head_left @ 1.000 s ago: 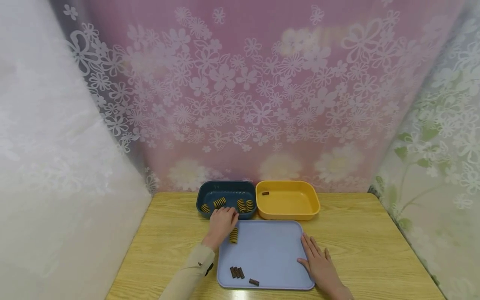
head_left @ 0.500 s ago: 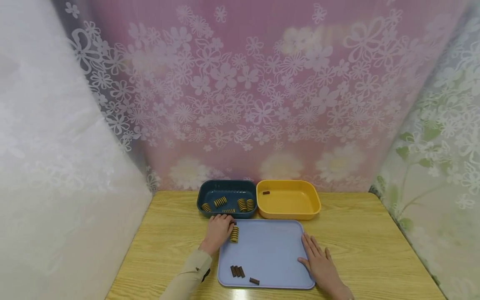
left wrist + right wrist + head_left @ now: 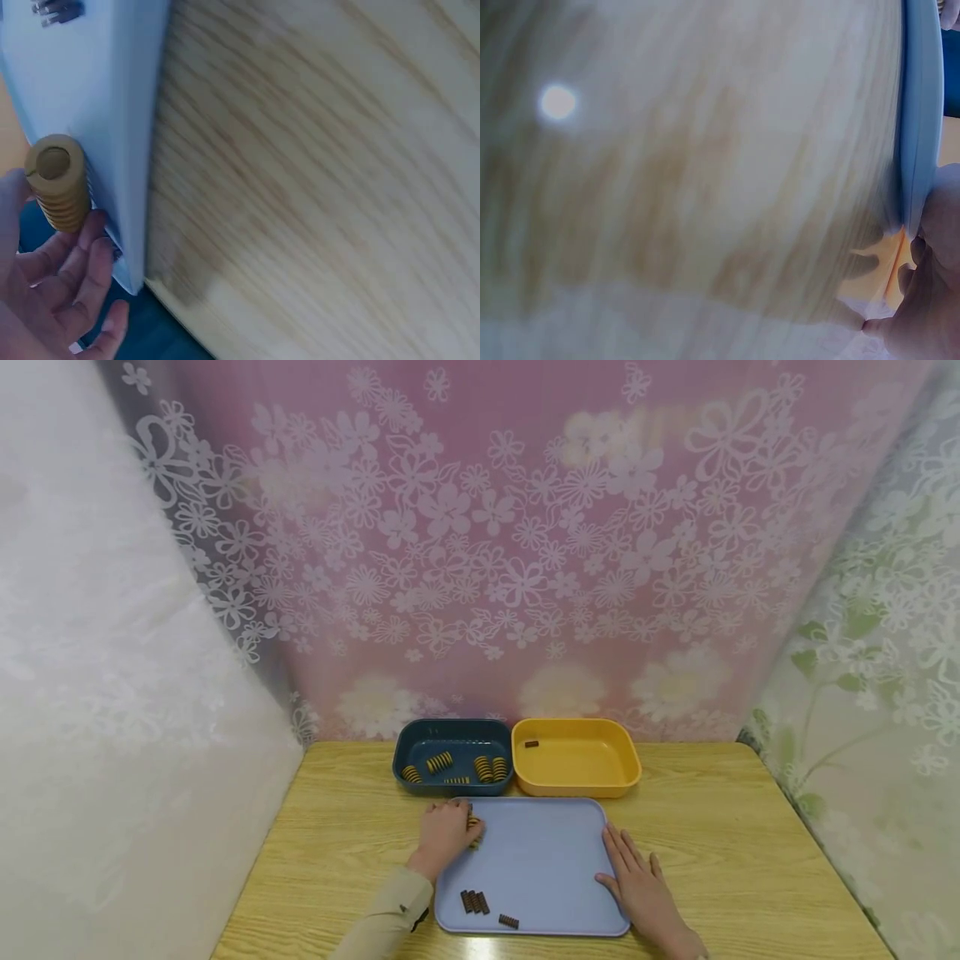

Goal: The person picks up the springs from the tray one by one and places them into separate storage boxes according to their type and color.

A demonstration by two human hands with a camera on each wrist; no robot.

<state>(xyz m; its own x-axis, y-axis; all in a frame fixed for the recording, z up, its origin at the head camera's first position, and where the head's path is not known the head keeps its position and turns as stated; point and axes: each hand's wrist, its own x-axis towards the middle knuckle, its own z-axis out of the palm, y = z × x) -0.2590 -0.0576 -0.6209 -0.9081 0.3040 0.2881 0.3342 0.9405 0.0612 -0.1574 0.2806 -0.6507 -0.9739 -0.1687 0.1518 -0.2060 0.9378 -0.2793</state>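
My left hand (image 3: 444,837) is at the far left corner of the pale blue tray (image 3: 540,868). Its thumb and fingers pinch a thick yellow coil spring (image 3: 60,184), whose round end faces the left wrist camera. A small dark spring (image 3: 470,808) lies close by at the tray's corner, mostly hidden by the fingers. My right hand (image 3: 641,889) rests with straight fingers along the tray's right edge. Several small dark springs (image 3: 475,902) lie side by side near the tray's front left, and one more dark spring (image 3: 508,922) sits apart from them.
Behind the tray, a dark blue bin (image 3: 427,745) holds several yellow springs (image 3: 439,763). The yellow bin (image 3: 581,764) beside it contains one small dark spring (image 3: 532,744). All stand on a wooden table (image 3: 337,835), with a flowered curtain (image 3: 487,610) behind.
My left hand has drawn back from the blue bin's front rim to the tray corner and now pinches the yellow spring there. The right hand has stayed in place.
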